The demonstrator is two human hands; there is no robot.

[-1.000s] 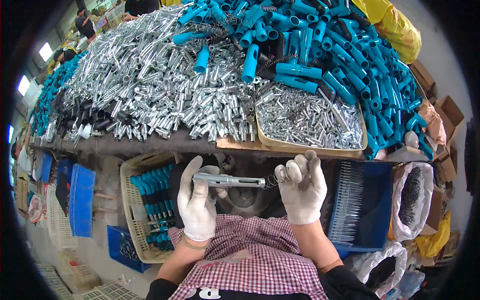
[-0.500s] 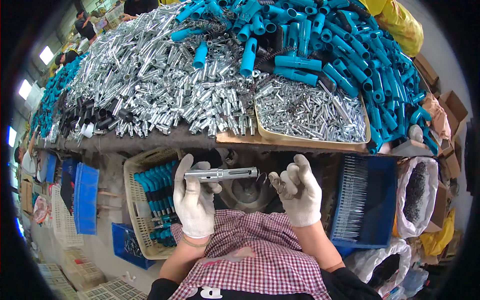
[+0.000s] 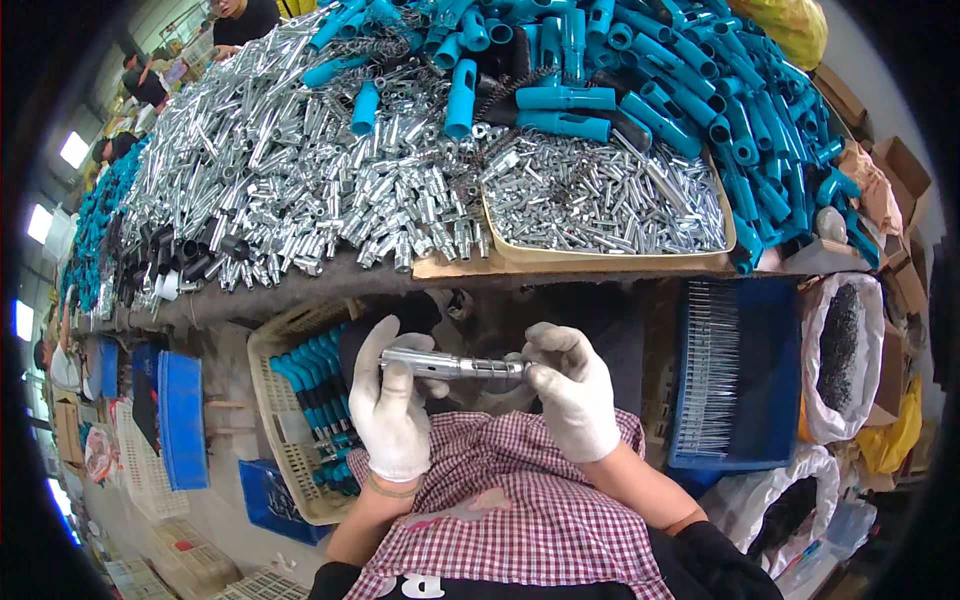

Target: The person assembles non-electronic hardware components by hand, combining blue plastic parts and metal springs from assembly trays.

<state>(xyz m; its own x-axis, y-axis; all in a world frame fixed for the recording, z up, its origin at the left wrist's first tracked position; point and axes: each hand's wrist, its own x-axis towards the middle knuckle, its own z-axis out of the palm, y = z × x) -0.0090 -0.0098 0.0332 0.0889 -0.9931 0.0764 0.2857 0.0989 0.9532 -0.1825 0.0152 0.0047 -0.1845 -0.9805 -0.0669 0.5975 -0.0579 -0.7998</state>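
Note:
A shiny slotted metal tube (image 3: 450,366) lies level between my two gloved hands. Around its thicker left part, my left hand (image 3: 392,400) is closed, thumb in front and fingers behind. My right hand (image 3: 574,395) is pinched closed at the tube's narrower right end, its thumb and fingertips touching it. Whatever small piece may sit within that pinch is hidden by the white glove. Both hands are over my checked apron (image 3: 520,520), in front of the bench edge.
The bench carries heaped metal parts (image 3: 330,180), turquoise tubes (image 3: 565,98) and a cream tray (image 3: 610,257) of small pins. Below stand a cream crate (image 3: 290,455) with turquoise-handled pieces and a blue bin (image 3: 765,400) of thin rods. A white sack (image 3: 865,350) stands right; a person (image 3: 245,22) is far left.
My right hand has moved left from apart to the tube's end. The wire rings seen on its fingers no longer show. The tube's right end has dipped slightly, and the view has shifted.

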